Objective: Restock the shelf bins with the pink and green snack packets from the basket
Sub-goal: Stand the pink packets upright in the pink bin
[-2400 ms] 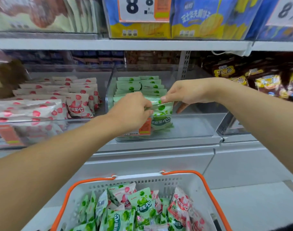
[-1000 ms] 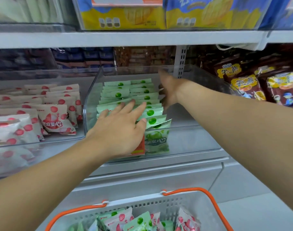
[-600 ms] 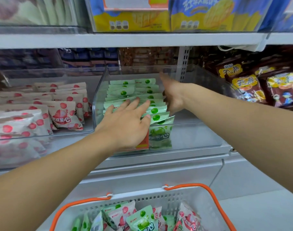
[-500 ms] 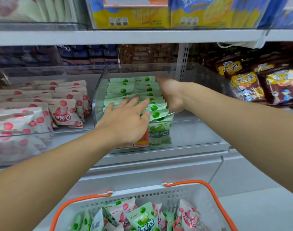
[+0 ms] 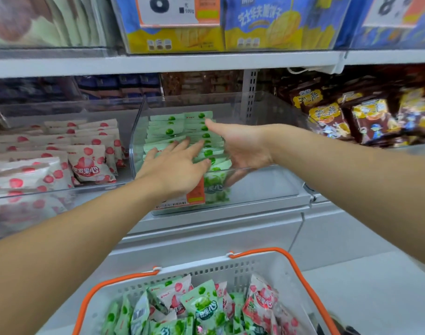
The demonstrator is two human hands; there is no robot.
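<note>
Green packets (image 5: 182,135) shingled in a row down the left half of the clear middle bin (image 5: 262,189), front one standing against the front wall behind an orange price tag (image 5: 195,193). Left hand (image 5: 175,169) flat on the row, fingers spread, pinching nothing. Right hand (image 5: 240,146) open along the row's right edge, thumb up; its fingertips hidden behind the packets, so contact there uncertain. Pink packets (image 5: 85,153) in the neighbouring bin (image 5: 61,189) to the left, untouched. Risk, as judged: too much downward press, row fanning sideways into the bare right half of the bin or front packet buckling; slick wrappers likely to slide once released. Basket (image 5: 230,269) below with orange handles, mixed pink and green stock remaining; lower part cut off by the frame edge, depth unknown. Bin backs lost in glare and shadow. Upper shelf labels cropped.
</note>
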